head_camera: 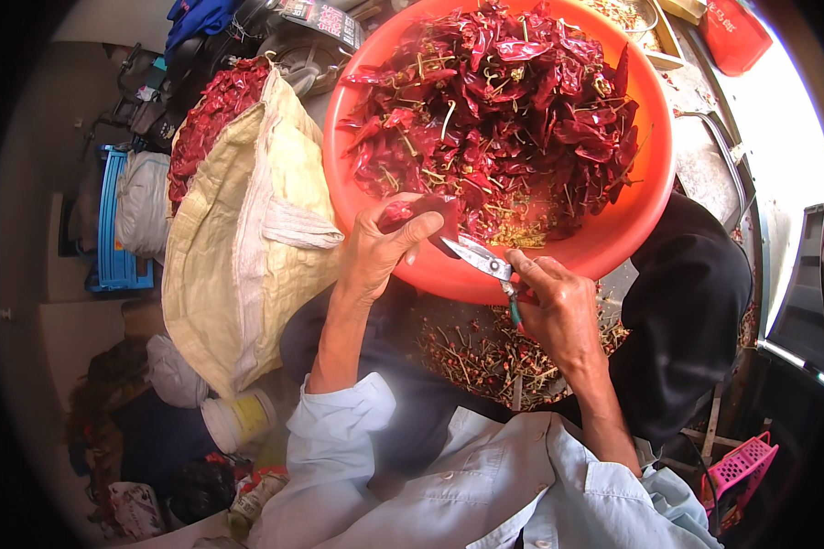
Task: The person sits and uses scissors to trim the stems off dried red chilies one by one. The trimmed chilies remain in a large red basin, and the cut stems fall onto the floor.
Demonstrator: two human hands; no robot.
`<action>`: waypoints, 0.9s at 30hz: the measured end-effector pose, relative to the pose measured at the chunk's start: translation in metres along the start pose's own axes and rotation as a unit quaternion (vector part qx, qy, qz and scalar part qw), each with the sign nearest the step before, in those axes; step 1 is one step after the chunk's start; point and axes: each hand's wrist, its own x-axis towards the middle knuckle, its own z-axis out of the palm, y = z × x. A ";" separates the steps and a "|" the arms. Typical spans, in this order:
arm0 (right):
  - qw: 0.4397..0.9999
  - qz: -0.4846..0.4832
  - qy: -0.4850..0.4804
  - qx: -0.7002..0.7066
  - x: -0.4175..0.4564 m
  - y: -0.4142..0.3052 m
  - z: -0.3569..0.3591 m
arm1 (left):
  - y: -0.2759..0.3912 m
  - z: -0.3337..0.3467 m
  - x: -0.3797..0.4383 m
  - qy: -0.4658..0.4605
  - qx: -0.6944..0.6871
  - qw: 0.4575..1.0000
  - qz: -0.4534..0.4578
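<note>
Over the near left rim of a large orange-red plastic basin (649, 226), my left hand (384, 240) holds a dried red chili pepper (436, 206) between thumb and fingers. My right hand (556, 302) grips metal scissors (479, 259) with red and green handles. The tip of the blades is at the lower end of the held pepper; whether it touches cannot be told. Dried red chili peppers (522, 89) with pale stems heap up in the basin, and small yellowish bits (518, 233) lie on its bottom near me.
A yellowish woven sack (213, 274) with red chili pieces (220, 103) stands left of the basin. Cut stems (494, 364) litter the floor between my legs. A white bucket (239, 420) lies at lower left, a pink plastic basket (741, 473) at lower right. A blue crate (113, 226) is far left.
</note>
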 end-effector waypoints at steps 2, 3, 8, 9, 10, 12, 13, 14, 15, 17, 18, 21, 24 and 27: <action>1.000 -0.002 -0.005 -0.001 -0.001 0.001 0.001 | 0.002 0.003 -0.002 -0.004 0.002 1.000 0.011; 1.000 0.001 -0.008 0.002 -0.001 0.001 0.002 | 0.003 0.004 -0.002 -0.006 0.003 1.000 0.017; 0.999 0.038 -0.029 -0.002 -0.001 0.001 0.003 | 0.000 0.013 0.000 0.001 0.198 0.957 0.210; 0.998 0.051 -0.021 0.006 -0.001 0.001 0.004 | -0.001 0.013 0.001 0.000 0.225 0.946 0.234; 0.998 0.064 -0.013 0.014 -0.001 0.001 0.004 | -0.001 0.013 0.002 0.002 0.234 0.939 0.252; 0.994 0.100 0.008 0.032 0.001 0.000 0.002 | 0.002 0.014 0.004 0.009 0.252 0.924 0.289; 0.992 0.117 0.018 0.041 0.003 -0.001 -0.001 | 0.004 0.014 0.003 0.020 0.258 0.923 0.285; 0.991 0.122 0.010 0.054 0.006 -0.002 -0.006 | 0.006 0.015 0.002 0.030 0.263 0.923 0.280; 0.990 0.124 0.010 0.071 0.008 -0.006 -0.009 | 0.007 0.016 0.002 0.040 0.268 0.922 0.276; 0.986 0.127 0.009 0.105 0.011 -0.015 -0.014 | 0.006 0.018 0.003 0.048 0.244 0.933 0.260; 0.985 0.129 0.007 0.114 0.011 -0.017 -0.016 | 0.006 0.019 0.003 0.052 0.232 0.939 0.250; 0.978 0.148 0.010 0.148 0.014 -0.024 -0.021 | 0.011 0.021 -0.001 0.076 0.130 0.975 0.161; 0.957 0.191 0.039 0.215 0.022 -0.030 -0.025 | 0.006 0.013 0.005 0.018 -0.100 0.986 0.132; 0.918 0.238 0.062 0.311 0.027 -0.036 -0.031 | -0.001 0.011 0.011 0.002 -0.233 0.970 0.068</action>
